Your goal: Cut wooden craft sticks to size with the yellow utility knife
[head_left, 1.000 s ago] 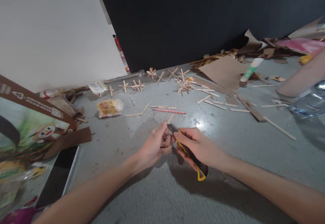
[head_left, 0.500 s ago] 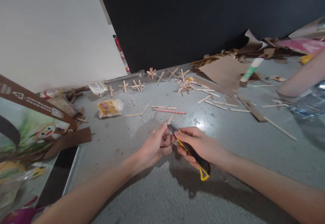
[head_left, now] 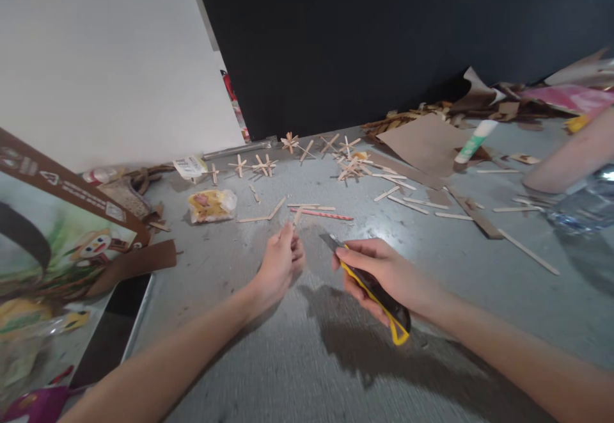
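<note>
1. The person's left hand (head_left: pixel 279 260) pinches a short wooden stick (head_left: pixel 298 217) narrowly between thumb and fingers; its tip points to the far side, above the middle of the table (head_left: pixel 240 359).
2. The right hand (head_left: pixel 377 269), to the right of it, has its fingers wrapped round a utility knife (head_left: pixel 384 298); the blade (head_left: pixel 330 240) points far and left, apart from the stick.
3. For good handling, the left fingertips would best sit well back from any cutting line, with the stick gripped firmly so that it cannot twist.
4. Light, repeated strokes directed away from the left thumb should suit such thin wood better than one hard push, which might split it.
5. Counted: one knife, one stick in the left hand, one red-striped rod (head_left: pixel 323 215) lying just beyond that hand, and two sticks (head_left: pixel 303 205) beside the rod.
6. Also one glue stick (head_left: pixel 476 142) at far right, one wrapped packet (head_left: pixel 212 206) at left, and one phone (head_left: pixel 112 336) at near left.
7. The star-shaped stick pieces (head_left: pixel 240 166) at the far side number roughly eight; some overlap, so an exact count is impossible.
</note>
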The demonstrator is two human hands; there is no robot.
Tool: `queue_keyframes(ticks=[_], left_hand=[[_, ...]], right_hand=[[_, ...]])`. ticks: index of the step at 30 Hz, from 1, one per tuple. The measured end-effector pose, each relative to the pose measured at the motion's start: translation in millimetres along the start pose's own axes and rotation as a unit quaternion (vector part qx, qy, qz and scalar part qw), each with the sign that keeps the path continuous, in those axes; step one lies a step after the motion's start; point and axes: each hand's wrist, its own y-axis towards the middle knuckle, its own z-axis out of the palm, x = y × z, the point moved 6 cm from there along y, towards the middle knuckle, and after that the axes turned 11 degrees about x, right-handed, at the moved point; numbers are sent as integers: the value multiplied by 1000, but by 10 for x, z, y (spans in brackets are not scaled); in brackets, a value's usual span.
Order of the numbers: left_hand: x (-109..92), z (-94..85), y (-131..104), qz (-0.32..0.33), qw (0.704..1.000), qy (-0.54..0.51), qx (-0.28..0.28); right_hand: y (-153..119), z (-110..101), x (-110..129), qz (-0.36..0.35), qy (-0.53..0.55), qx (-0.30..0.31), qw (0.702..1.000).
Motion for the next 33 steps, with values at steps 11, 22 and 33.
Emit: queue_keyframes(ticks=[11,22,33], left_hand=[[-16,134,-14,-2,963,218,157],[21,137,-22,40,979,138,145],[40,160,-48,75,967,201,138]], right_hand=[[43,-325,140,-71,-335,-160,926],[107,-285,95,-96,-288,-150,941],[124,-298,35,-79,-279,-158,944]])
